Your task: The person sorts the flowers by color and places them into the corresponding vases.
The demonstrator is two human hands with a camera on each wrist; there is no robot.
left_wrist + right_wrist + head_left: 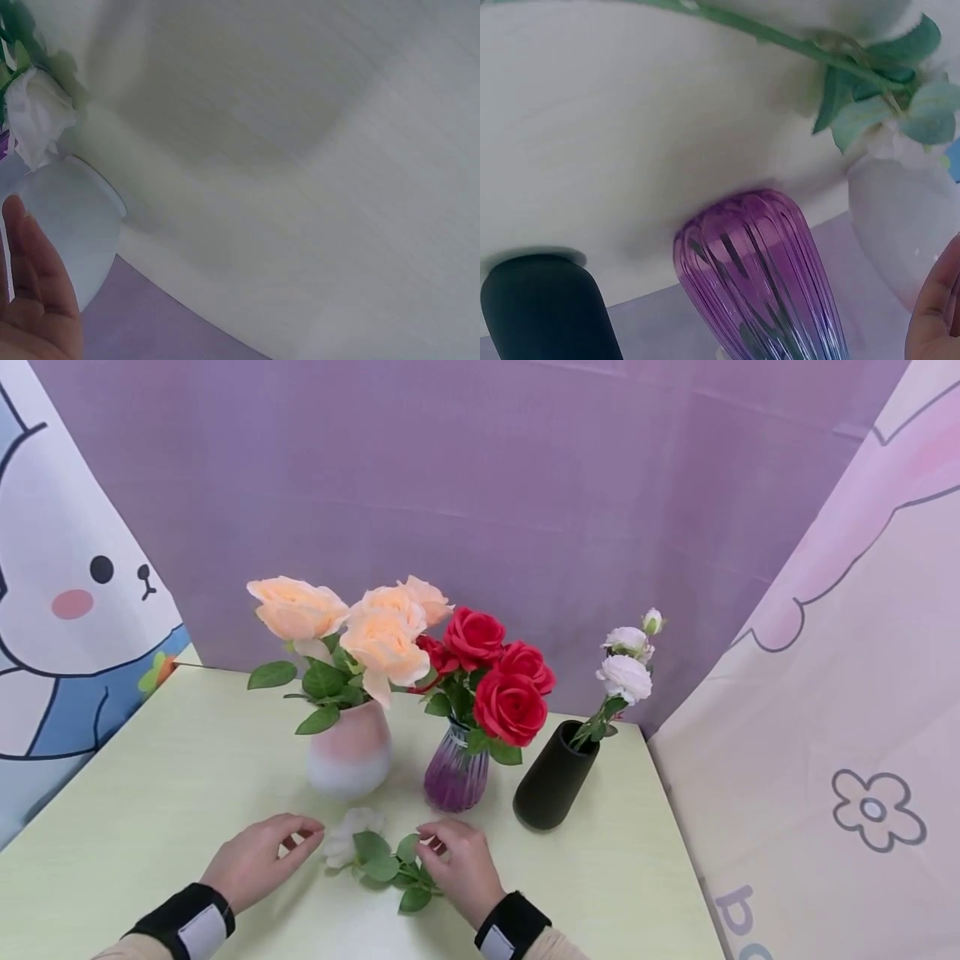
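A loose white flower [347, 839] with green leaves [378, 864] lies on the pale green table [165, 777] between my hands. My left hand [303, 837] rests just left of the bloom with relaxed fingers, not touching it. In the left wrist view the bloom [34, 120] sits apart from one of that hand's fingers [30, 262]. My right hand [431, 842] rests over the stem end, its loosely bent fingertips at the leaves with no clear grip. The stem [780, 37] runs free across the right wrist view.
Behind the hands stand a pink-white vase [350, 756] of peach roses, a purple glass vase [455, 774] of red roses and a black vase [553, 777] with white roses. Printed cloth screens close in the back and both sides.
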